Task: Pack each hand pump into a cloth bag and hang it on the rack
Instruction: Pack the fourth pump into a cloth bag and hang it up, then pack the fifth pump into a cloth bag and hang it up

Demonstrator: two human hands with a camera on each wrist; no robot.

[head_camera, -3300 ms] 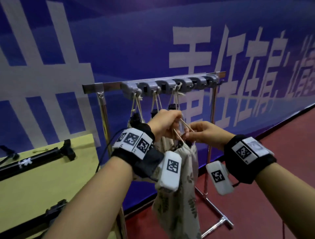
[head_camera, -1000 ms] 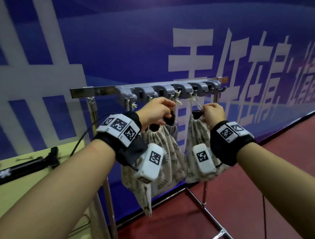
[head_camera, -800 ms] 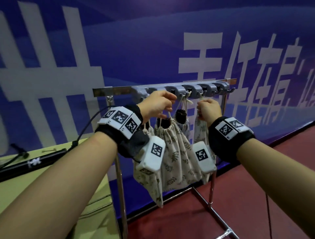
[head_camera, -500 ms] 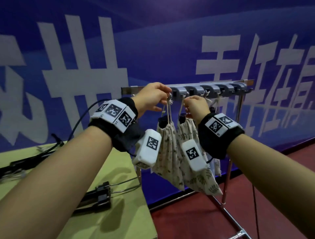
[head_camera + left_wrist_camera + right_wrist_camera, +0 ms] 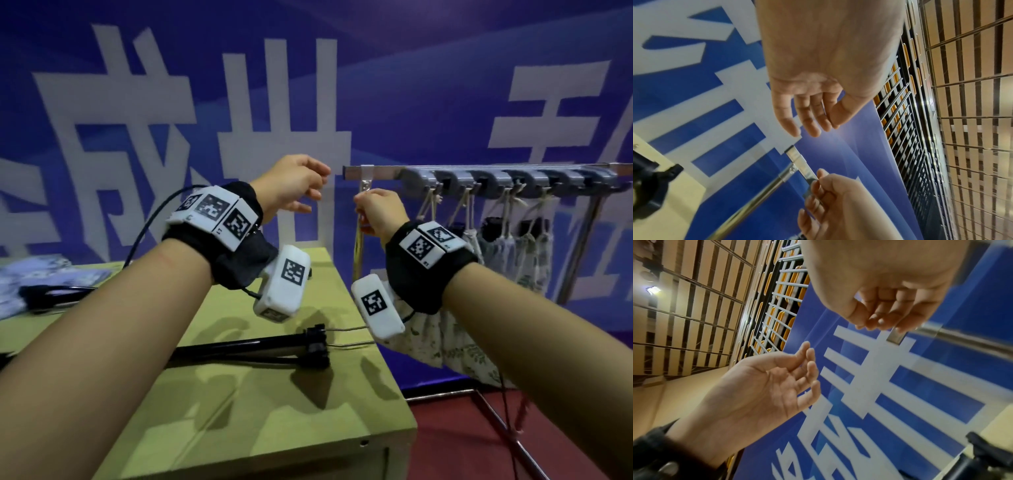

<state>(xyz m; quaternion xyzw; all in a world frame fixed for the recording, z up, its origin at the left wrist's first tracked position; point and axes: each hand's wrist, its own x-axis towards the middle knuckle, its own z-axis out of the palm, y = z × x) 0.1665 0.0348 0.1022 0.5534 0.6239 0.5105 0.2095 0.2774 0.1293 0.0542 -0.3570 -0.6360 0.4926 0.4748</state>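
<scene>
Head view has both my hands raised in front of the blue banner with large white characters, just left of the metal rack with its row of grey plastic hooks. My left hand is empty, fingers loosely curled and spread, gripping nothing (the left wrist view shows the palm bare and the fingers nearly straight). My right hand sits at the rack's left end with fingers curled in toward the thumb; from the right wrist view the fingertips hover at the end of the rack's flat steel bar, and I cannot tell whether they pinch anything.

Four cream cloth bags with a leaf print hang by their drawstrings from the hooks, long axes straight down, gathered mouths up, with dark pump ends showing at the necks. They are well to the right of my hands.

Below, on the pale green tabletop, a black hand pump with a long tube body lies flat, its long axis running left to right, the end with two thin metal rods pointing right toward the rack. Another dark pump lies blurred at the far left, beside a pale printed cloth.
</scene>
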